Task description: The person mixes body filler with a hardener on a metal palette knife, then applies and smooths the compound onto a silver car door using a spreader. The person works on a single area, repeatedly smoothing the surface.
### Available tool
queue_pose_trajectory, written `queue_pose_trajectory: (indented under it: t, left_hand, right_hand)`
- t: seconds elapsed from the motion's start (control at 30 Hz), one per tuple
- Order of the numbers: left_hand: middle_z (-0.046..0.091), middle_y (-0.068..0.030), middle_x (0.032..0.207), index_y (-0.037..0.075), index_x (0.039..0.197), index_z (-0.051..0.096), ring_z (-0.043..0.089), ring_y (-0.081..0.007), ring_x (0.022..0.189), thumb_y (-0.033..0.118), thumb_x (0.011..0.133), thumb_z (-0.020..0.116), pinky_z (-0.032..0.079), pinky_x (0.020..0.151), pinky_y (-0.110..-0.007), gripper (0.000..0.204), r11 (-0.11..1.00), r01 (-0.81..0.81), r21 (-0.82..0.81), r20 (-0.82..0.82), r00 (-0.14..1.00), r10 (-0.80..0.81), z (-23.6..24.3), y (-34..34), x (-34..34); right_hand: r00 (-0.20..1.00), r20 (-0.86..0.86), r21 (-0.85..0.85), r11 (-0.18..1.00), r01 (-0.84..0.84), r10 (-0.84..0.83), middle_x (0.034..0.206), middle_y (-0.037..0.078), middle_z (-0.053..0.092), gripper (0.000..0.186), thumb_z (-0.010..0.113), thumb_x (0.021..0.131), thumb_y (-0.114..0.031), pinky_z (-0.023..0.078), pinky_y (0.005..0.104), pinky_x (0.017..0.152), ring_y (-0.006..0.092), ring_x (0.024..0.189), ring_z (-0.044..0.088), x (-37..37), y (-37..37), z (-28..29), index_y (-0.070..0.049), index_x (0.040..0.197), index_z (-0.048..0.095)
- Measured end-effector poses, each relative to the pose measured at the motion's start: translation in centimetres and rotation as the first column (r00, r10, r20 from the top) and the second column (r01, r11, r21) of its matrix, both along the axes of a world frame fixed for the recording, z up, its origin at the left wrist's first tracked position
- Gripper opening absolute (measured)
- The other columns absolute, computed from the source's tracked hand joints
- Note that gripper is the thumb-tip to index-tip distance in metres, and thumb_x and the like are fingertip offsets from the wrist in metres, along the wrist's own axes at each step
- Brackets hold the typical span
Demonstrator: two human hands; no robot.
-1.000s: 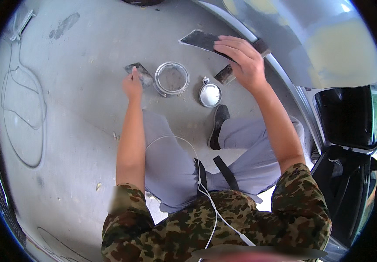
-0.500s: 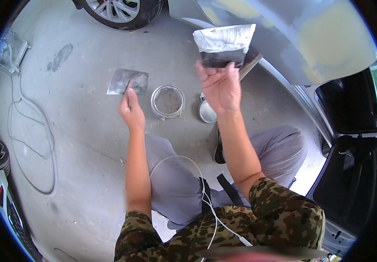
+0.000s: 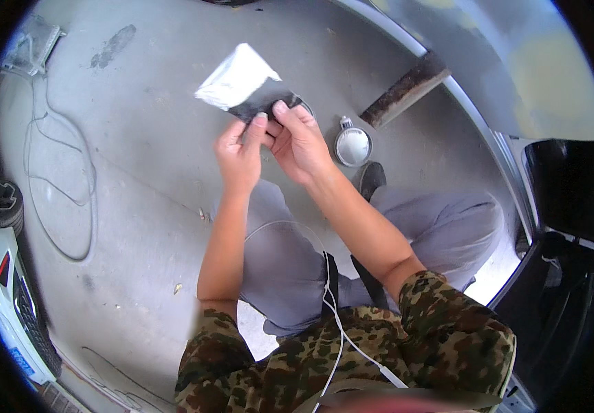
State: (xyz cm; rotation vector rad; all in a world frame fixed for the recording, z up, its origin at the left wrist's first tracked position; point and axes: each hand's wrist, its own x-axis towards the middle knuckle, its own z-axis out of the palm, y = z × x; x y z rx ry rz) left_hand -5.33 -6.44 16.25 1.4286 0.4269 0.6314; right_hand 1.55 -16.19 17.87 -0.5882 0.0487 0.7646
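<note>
Your right hand (image 3: 298,143): fingers pinching the paste-coated spreader (image 3: 261,95) | your left hand (image 3: 239,153): fingertips at its near edge, grip unclear | white end: beyond both thumbs

White and black spreader (image 3: 245,81), brown-green camouflage shirt (image 3: 283,365), grey trousers (image 3: 276,265).

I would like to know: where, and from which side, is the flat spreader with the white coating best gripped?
Probably best by the dark, uncoated end of the spreader, coming from the lower right of the picture, with a pinch across its two faces. That end points this way, the white coating covers the opposite part, and the thin, flat shape suits pinching.
</note>
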Motion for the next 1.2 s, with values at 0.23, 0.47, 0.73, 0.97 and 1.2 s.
queue_pose_trajectory:
  t: [0.23,0.47,0.73,0.97,1.2]
  left_hand:
    - [0.07,-0.0021,0.089,-0.003,0.1,0.072,0.057,-0.0086,0.083,0.026,0.106,0.062,0.046,0.075,-0.026,0.032,0.996,-0.072,-0.055,-0.126,0.99,0.065,-3.3,-0.9,-1.1]
    - [0.039,0.011,0.066,0.01,0.068,0.051,0.03,-0.0009,0.063,0.029,0.105,0.065,0.02,0.054,-0.025,0.044,0.982,-0.18,-0.058,-0.154,0.973,0.169,-5.5,0.8,-1.8]
    - [0.036,0.0105,0.067,0.01,0.065,0.046,0.028,-0.0022,0.065,0.029,0.105,0.065,0.019,0.056,-0.027,0.048,0.971,-0.211,0.117,-0.29,0.927,0.236,-9.1,2.4,-3.7]
    - [0.046,0.009,0.074,0.003,0.081,0.064,0.035,-0.0031,0.07,0.029,0.106,0.062,0.027,0.06,-0.024,0.037,0.984,-0.174,0.046,-0.304,0.936,0.18,-10.3,2.6,-4.6]
    - [0.037,0.0095,0.067,0.004,0.068,0.05,0.03,-0.003,0.065,0.027,0.104,0.065,0.023,0.055,-0.027,0.046,0.967,-0.251,0.048,-0.322,0.912,0.253,-9.9,2.3,-4.1]
  right_hand:
    - [0.994,0.039,-0.265,0.96,-0.086,0.1,0.096,0.007,0.071,0.021,0.069,0.101,-0.023,0.059,0.0371,0.082,0.0193,0.094,0.071,-0.3,-1.0,-2.3,-0.007,0.089,0.063]
    - [0.983,0.152,-0.507,0.862,-0.013,0.104,0.085,0.008,0.072,0.029,0.067,0.102,-0.029,0.052,0.0297,0.063,0.0141,0.073,0.068,1.3,-4.0,-8.4,-0.003,0.089,0.069]
    - [0.84,0.354,-0.886,-0.139,0.442,0.411,0.102,0.018,0.076,0.033,0.072,0.09,-0.028,0.055,0.041,0.087,0.0337,0.098,0.072,15.0,-24.3,-27.5,-0.004,0.113,0.075]
    - [0.691,0.205,-0.953,-0.019,0.302,0.694,0.12,0.019,0.072,0.04,0.071,0.086,-0.026,0.054,0.0426,0.097,0.034,0.11,0.07,19.9,-30.3,-32.8,-0.009,0.123,0.073]
    - [0.515,0.007,-0.996,-0.038,0.078,0.857,0.112,0.018,0.074,0.033,0.069,0.09,-0.02,0.054,0.041,0.091,0.03,0.104,0.071,20.7,-26.4,-25.5,-0.003,0.118,0.072]
